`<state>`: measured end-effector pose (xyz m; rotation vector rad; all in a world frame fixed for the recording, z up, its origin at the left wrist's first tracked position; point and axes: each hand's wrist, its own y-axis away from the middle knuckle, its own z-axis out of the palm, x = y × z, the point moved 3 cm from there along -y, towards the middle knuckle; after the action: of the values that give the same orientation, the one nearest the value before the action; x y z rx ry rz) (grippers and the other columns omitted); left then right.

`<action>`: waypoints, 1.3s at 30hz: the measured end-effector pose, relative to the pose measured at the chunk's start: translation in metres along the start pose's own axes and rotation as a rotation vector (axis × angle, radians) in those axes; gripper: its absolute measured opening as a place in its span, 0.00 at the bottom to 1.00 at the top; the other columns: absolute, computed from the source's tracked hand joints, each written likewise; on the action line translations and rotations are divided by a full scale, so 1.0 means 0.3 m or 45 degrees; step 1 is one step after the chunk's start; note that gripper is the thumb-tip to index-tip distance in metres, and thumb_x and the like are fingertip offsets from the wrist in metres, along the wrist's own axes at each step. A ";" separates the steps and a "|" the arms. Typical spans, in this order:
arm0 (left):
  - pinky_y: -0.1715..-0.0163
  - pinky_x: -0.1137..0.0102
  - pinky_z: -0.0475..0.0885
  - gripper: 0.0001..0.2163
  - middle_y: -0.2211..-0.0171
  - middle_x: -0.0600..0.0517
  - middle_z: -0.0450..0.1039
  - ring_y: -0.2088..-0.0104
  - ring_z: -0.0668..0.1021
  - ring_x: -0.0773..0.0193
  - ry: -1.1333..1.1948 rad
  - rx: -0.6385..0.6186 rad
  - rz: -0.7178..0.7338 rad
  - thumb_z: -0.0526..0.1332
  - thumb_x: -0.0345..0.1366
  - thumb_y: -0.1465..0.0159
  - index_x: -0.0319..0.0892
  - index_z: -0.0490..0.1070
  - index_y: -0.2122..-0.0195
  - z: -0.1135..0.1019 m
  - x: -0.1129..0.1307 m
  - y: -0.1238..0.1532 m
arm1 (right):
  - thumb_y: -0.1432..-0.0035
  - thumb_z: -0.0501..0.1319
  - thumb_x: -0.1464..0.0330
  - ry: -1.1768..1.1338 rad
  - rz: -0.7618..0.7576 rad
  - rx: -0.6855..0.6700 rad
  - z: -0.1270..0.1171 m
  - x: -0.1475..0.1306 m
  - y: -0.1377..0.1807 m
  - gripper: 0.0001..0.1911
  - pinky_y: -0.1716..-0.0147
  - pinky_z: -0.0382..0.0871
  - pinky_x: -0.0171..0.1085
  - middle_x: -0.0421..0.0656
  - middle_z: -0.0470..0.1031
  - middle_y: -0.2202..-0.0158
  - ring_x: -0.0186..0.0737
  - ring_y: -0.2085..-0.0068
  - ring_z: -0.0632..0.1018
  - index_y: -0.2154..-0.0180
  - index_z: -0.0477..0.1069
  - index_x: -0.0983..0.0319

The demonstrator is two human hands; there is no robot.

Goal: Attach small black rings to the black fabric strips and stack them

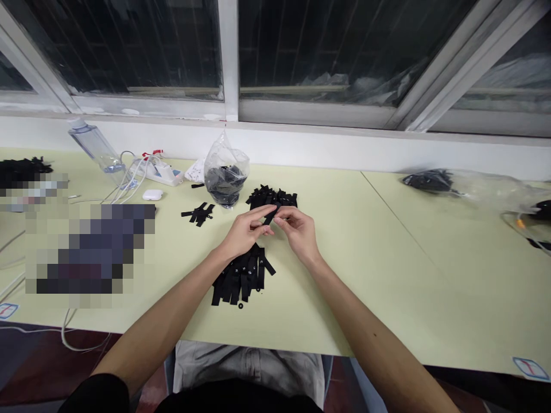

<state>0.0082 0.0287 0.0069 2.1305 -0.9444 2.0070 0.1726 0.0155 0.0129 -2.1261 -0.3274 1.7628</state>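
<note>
My left hand (246, 231) and my right hand (298, 228) meet above the pale green table (365, 252), pinching one small black strap piece (271, 215) between the fingertips of both. Beneath my hands lies a fanned pile of black strips (241, 278) with small white marks. Just beyond my fingers sits a heap of folded black pieces (272, 198). A tiny black ring (240, 306) lies by the near end of the strip pile.
A clear plastic bag of black parts (225, 175) stands behind the heap, with a few loose black strips (198, 214) to its left. A water bottle (97, 146), power strip (161, 171), white earbud case (152, 195) and cables lie far left. Another plastic bag (465, 184) sits far right.
</note>
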 end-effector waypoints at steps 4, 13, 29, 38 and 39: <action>0.56 0.63 0.80 0.22 0.33 0.44 0.58 0.63 0.82 0.66 -0.006 -0.030 0.007 0.58 0.31 0.33 0.51 0.66 0.38 0.008 0.014 0.002 | 0.45 0.66 0.61 -0.051 0.063 0.014 -0.001 0.008 -0.001 0.09 0.61 0.71 0.40 0.45 0.77 0.63 0.40 0.64 0.75 0.66 0.75 0.60; 0.56 0.63 0.80 0.22 0.34 0.45 0.60 0.64 0.82 0.67 -0.006 -0.017 0.018 0.59 0.29 0.34 0.51 0.68 0.39 0.010 0.021 0.002 | 0.46 0.67 0.59 -0.131 0.133 0.022 0.007 0.003 0.005 0.12 0.65 0.73 0.41 0.44 0.77 0.66 0.39 0.68 0.76 0.64 0.75 0.60; 0.56 0.64 0.80 0.23 0.34 0.45 0.60 0.63 0.83 0.65 0.001 -0.029 0.014 0.58 0.28 0.35 0.51 0.68 0.39 0.018 0.013 0.005 | 0.43 0.64 0.61 -0.040 0.102 0.153 0.030 -0.021 0.031 0.16 0.70 0.71 0.36 0.43 0.75 0.62 0.36 0.69 0.76 0.55 0.65 0.58; 0.59 0.66 0.80 0.21 0.38 0.45 0.66 0.64 0.82 0.65 -0.009 -0.011 -0.036 0.58 0.33 0.33 0.49 0.66 0.38 0.018 0.017 0.005 | 0.46 0.66 0.62 -0.221 0.237 0.115 0.017 0.035 0.005 0.12 0.73 0.68 0.37 0.43 0.76 0.70 0.37 0.73 0.75 0.63 0.74 0.63; 0.61 0.67 0.80 0.20 0.39 0.45 0.68 0.65 0.82 0.66 -0.022 0.009 -0.049 0.57 0.35 0.32 0.49 0.65 0.38 0.013 0.015 0.004 | 0.46 0.67 0.62 -0.233 0.234 0.142 0.009 0.038 0.001 0.11 0.74 0.67 0.36 0.42 0.76 0.71 0.36 0.73 0.75 0.64 0.74 0.63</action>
<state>0.0110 0.0242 0.0099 2.1565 -0.8930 1.9803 0.1721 0.0200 0.0022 -1.9756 -0.0794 2.0346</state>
